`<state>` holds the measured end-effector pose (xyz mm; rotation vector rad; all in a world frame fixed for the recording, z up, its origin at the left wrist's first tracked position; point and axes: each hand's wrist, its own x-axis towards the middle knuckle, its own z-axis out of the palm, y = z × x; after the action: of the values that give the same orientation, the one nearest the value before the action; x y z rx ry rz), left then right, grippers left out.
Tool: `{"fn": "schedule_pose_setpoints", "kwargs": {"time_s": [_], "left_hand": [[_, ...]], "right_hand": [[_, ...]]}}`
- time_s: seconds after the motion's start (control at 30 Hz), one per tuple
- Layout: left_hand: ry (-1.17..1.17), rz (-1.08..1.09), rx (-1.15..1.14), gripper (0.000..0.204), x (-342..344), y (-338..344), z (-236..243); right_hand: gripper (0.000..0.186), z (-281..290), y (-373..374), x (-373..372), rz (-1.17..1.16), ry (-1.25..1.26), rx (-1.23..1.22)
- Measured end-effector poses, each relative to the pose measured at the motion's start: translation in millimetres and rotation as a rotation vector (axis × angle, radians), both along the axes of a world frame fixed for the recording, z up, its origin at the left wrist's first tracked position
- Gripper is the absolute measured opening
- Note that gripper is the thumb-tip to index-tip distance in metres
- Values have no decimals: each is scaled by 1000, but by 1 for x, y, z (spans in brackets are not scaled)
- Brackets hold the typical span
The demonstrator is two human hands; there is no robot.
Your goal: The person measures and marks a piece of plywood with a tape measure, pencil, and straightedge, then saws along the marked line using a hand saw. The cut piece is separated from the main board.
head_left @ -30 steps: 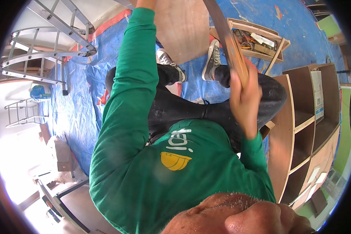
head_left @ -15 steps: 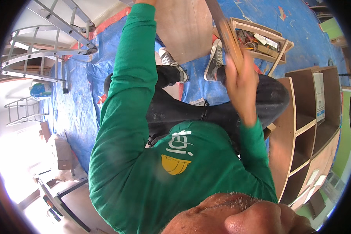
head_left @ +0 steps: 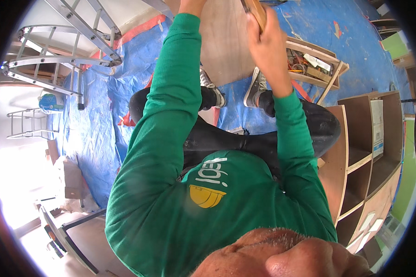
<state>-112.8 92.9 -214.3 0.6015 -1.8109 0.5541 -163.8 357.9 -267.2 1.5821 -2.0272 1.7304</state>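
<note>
My right hand (head_left: 270, 44) is closed round the wooden handle (head_left: 256, 13) of a tool near the top of the view. The far end of that tool lies beyond the edge, so its head is hidden. Only the wrist and back part of my left hand (head_left: 192, 6) show at the upper edge; its fingers are out of view. Both arms reach forward in green sleeves. Below and between the hands lies a pale wooden panel (head_left: 229, 46), reaching to my shoes.
A wooden tote (head_left: 312, 76) with tools stands right of my feet. An open shelf unit (head_left: 336, 152) is close on my right. Metal ladders (head_left: 55, 60) stand at the left. A wrinkled blue tarp (head_left: 90, 131) covers the floor.
My right hand has moved forward and up in the view with the wooden-handled tool, so less of the handle shows. My left arm has shifted slightly right.
</note>
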Motion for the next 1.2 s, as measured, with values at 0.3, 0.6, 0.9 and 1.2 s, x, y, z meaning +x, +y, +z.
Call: {"fn": "schedule_pose_setpoints", "kwargs": {"time_s": [0.3, 0.6, 0.9, 1.2], "left_hand": [[-69, 5, 40, 20, 4, -7, -2], [32, -6, -17, 16, -2, 1, -7], [-45, 26, 51, 20, 4, 8, 3], [-34, 8, 6, 15, 3, -2, -4]], "right_hand": [[43, -13, 127, 32, -2, -201, 321], [39, -2, 114, 27, -35, -103, 204], [32, 2, -7, -8, 15, 25, 24], [48, -22, 213, 56, -33, -302, 362]]}}
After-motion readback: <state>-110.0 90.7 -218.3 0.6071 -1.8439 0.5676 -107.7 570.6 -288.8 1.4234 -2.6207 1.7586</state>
